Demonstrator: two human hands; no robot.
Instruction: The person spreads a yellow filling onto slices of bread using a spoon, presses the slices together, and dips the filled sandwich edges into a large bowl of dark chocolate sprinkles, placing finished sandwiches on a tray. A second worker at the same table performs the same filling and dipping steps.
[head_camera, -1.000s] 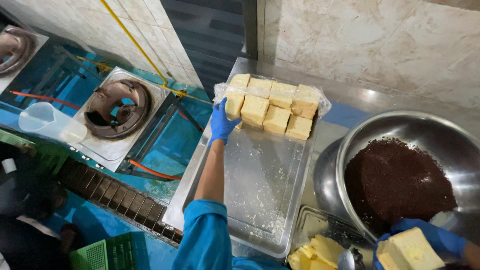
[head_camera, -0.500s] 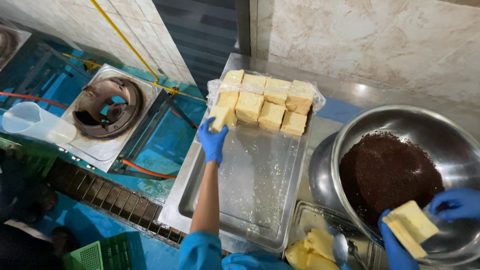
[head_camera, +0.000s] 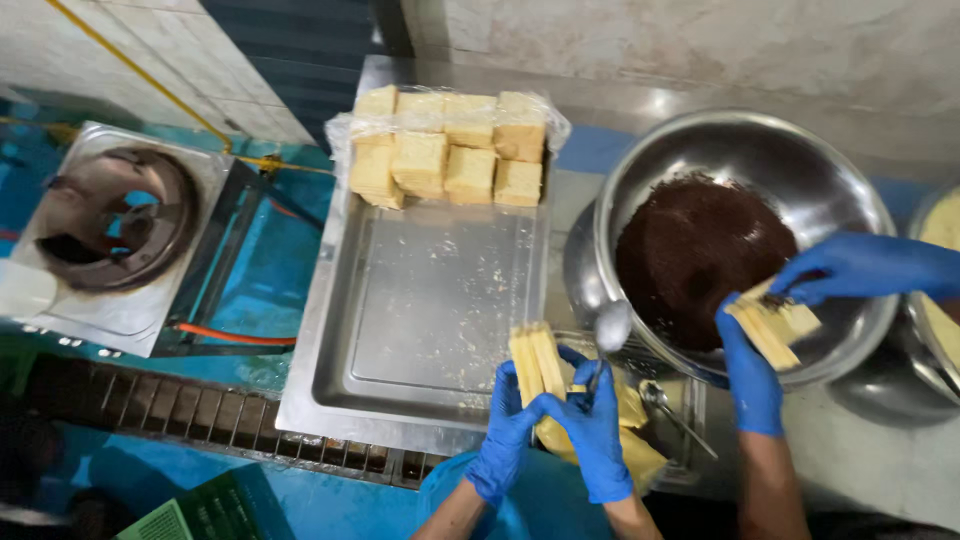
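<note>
While the left hand (head_camera: 508, 425) and the right hand (head_camera: 590, 425) both grasped a pale sandwich (head_camera: 535, 362) over the steel tray (head_camera: 330, 370), a co-worker's gloved hands (head_camera: 750, 370) held another above the bowl (head_camera: 640, 180)

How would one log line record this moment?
left hand: bread slices | right hand: same slices, spoon | co-worker's hands: slice over bowl

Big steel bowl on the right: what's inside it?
The steel bowl holds a dark brown crumbly filling heaped across its bottom. A co-worker's gloved hands and a split bread slice cover the near edge; what lies beneath the filling is hidden.
</note>
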